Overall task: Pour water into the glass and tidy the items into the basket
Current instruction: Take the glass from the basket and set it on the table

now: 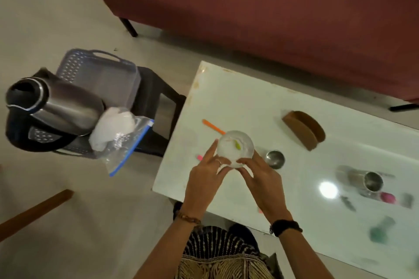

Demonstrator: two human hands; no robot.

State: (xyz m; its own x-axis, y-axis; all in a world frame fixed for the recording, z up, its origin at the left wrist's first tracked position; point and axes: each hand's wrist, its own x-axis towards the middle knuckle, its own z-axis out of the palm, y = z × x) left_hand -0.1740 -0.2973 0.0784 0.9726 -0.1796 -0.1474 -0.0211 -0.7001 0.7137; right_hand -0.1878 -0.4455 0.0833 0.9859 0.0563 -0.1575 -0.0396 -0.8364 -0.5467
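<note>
1. Glass, a clear round tumbler (pixel 235 148) with a small yellow-green item inside, was held over the near-left part of the white glossy table (pixel 294 120), between both hands.
2. Judging by the layout, the tidying step was in hand: the steel electric kettle (pixel 56 106) and a clear zip bag with a blue seal (pixel 122 142) already lay in the grey perforated plastic basket (pixel 99 75), which sat on a dark stool well to the left of the table.
3. The next move likely called for carrying the tumbler level across the gap to the basket, and finding a clear, upright spot beside the kettle.
4. The left hand (pixel 207 172) cupped the tumbler's left side, fingers loosely spread and laid against the wall.
5. The right hand (pixel 260 176) gripped the near right edge, fingertips curled around the base.
6. An orange stick (pixel 213 126) and a small steel cup (pixel 275 158) lay just beside the tumbler, on the table.
</note>
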